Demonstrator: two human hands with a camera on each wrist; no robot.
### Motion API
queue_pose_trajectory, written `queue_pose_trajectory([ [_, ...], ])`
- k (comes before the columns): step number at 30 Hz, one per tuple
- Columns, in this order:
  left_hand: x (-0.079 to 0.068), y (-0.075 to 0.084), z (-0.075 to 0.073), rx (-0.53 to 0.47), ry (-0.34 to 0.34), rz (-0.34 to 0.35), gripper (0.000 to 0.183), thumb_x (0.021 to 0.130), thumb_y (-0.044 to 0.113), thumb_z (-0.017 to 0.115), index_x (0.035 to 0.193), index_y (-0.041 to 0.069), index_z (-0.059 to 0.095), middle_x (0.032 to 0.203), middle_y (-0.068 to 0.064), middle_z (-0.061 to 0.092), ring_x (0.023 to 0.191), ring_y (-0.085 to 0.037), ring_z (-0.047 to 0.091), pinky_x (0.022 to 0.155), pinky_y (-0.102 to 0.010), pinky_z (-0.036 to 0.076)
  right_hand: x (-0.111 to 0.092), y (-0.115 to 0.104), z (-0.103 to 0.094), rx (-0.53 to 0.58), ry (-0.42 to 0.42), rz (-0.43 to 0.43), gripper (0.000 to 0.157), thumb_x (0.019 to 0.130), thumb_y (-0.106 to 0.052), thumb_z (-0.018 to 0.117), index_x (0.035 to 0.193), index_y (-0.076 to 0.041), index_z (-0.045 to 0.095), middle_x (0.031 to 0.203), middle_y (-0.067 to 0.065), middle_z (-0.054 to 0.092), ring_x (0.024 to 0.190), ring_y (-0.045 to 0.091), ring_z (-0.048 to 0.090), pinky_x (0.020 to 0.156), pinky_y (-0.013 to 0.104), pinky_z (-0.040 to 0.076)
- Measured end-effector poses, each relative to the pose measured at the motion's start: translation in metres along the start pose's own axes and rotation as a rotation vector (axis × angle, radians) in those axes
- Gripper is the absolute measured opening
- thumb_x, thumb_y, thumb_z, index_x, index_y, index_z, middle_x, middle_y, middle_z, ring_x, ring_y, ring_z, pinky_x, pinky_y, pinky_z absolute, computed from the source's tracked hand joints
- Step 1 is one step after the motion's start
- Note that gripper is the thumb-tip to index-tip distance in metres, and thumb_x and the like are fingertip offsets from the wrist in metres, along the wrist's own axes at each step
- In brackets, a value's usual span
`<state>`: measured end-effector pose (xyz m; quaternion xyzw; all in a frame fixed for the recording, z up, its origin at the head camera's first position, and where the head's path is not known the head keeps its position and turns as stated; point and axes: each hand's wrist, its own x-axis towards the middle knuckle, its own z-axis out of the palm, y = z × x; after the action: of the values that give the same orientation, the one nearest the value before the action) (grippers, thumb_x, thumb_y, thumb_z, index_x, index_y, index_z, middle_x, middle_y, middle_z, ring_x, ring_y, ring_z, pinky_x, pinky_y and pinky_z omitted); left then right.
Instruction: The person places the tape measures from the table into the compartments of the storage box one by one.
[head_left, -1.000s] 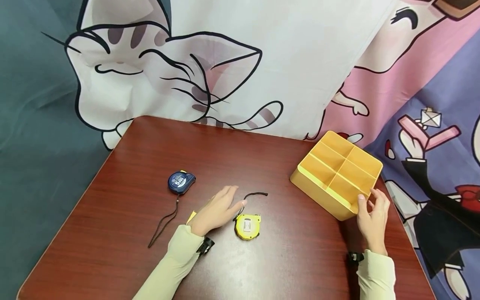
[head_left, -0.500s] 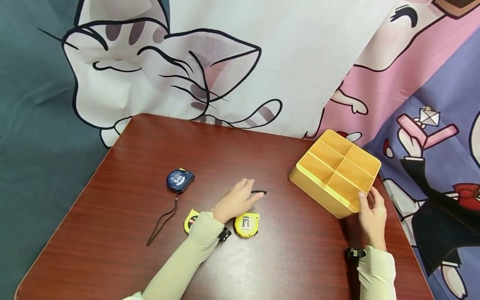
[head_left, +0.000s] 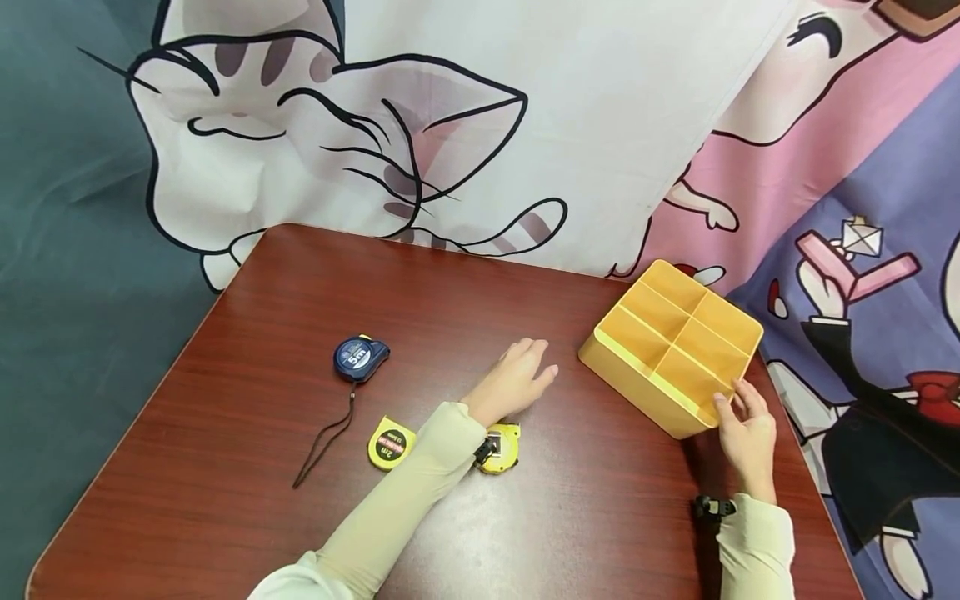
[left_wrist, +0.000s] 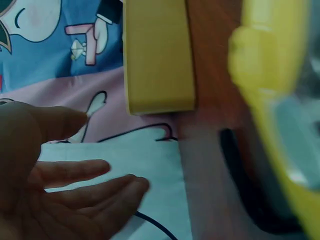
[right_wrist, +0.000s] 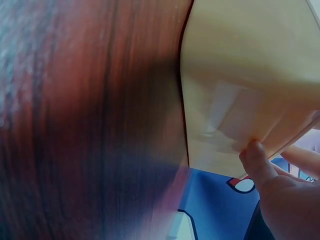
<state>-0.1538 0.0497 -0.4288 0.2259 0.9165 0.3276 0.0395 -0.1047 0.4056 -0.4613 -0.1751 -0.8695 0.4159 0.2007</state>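
My left hand (head_left: 512,382) is over the middle of the table with fingers extended and nothing in them. Below its wrist, a yellow tape measure (head_left: 508,448) is partly covered by the wrist camera; it looms blurred in the left wrist view. My right hand (head_left: 750,437) holds the near right corner of a yellow compartment box (head_left: 637,390). In the right wrist view, the thumb presses on the box's wall (right_wrist: 235,65) and the other fingers go round the corner, partly hidden. A second yellow tape measure (head_left: 391,444) lies left of the left forearm.
A blue tape measure (head_left: 356,358) with a dark wrist strap (head_left: 327,433) lies on the left of the brown table (head_left: 195,467). Cartoon-printed cloth (head_left: 615,117) hangs behind the table's back edge and along the right side.
My left hand has moved right and away from me, passing over the yellow tape measures and uncovering the left one. The right hand and the box stay in place.
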Motion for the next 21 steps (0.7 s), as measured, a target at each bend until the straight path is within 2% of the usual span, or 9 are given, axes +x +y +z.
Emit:
queue_pose_trajectory([
  [4, 0.010, 0.009, 0.000, 0.002, -0.022, 0.020, 0.044, 0.093, 0.033, 0.048, 0.123, 0.001, 0.049, 0.114, -0.013, 0.055, 0.104, -0.024, 0.055, 0.089, -0.035, 0.044, 0.000, 0.001, 0.000, -0.011, 0.012, 0.026, 0.044, 0.087, -0.012, 0.058, 0.130, -0.007, 0.052, 0.133, 0.010, 0.048, 0.109, 0.004, 0.052, 0.078, 0.004, 0.039],
  [8, 0.021, 0.015, 0.004, 0.001, -0.032, 0.026, 0.037, 0.092, 0.033, 0.050, 0.113, 0.002, 0.052, 0.102, -0.010, 0.056, 0.092, -0.023, 0.058, 0.081, -0.033, 0.047, 0.000, 0.001, 0.002, -0.008, 0.014, 0.046, 0.047, 0.087, -0.010, 0.056, 0.133, -0.011, 0.049, 0.127, 0.016, 0.053, 0.103, 0.000, 0.053, 0.072, 0.004, 0.039],
  [11, 0.031, 0.019, 0.008, -0.002, -0.061, 0.027, 0.036, 0.092, 0.033, 0.049, 0.112, 0.003, 0.052, 0.100, -0.010, 0.055, 0.091, -0.023, 0.057, 0.080, -0.033, 0.046, 0.001, 0.001, 0.003, -0.011, 0.020, 0.057, 0.049, 0.086, -0.009, 0.055, 0.135, -0.012, 0.047, 0.123, 0.021, 0.055, 0.098, -0.003, 0.053, 0.069, 0.004, 0.039],
  [15, 0.041, 0.023, 0.013, 0.008, -0.101, 0.028, 0.044, 0.093, 0.034, 0.048, 0.126, 0.005, 0.046, 0.113, -0.010, 0.054, 0.103, -0.021, 0.055, 0.088, -0.030, 0.044, 0.000, 0.000, 0.004, -0.012, 0.036, 0.069, 0.049, 0.085, -0.007, 0.055, 0.133, -0.013, 0.049, 0.121, 0.022, 0.056, 0.089, -0.009, 0.053, 0.065, 0.004, 0.040],
  [18, 0.047, 0.026, 0.016, 0.026, -0.131, 0.043, 0.049, 0.094, 0.033, 0.047, 0.138, 0.012, 0.039, 0.128, -0.010, 0.049, 0.115, -0.021, 0.050, 0.096, -0.031, 0.039, -0.001, -0.001, 0.003, 0.000, 0.042, 0.075, 0.048, 0.084, -0.007, 0.056, 0.132, -0.012, 0.051, 0.119, 0.022, 0.057, 0.086, -0.011, 0.054, 0.064, 0.005, 0.041],
  [21, 0.052, 0.028, 0.020, 0.026, -0.179, 0.053, 0.051, 0.095, 0.034, 0.045, 0.143, 0.021, 0.033, 0.139, -0.011, 0.040, 0.126, -0.023, 0.042, 0.102, -0.034, 0.034, -0.003, -0.003, 0.005, 0.031, 0.042, 0.093, 0.047, 0.084, -0.007, 0.057, 0.130, -0.011, 0.052, 0.120, 0.022, 0.057, 0.085, -0.011, 0.055, 0.063, 0.005, 0.041],
])
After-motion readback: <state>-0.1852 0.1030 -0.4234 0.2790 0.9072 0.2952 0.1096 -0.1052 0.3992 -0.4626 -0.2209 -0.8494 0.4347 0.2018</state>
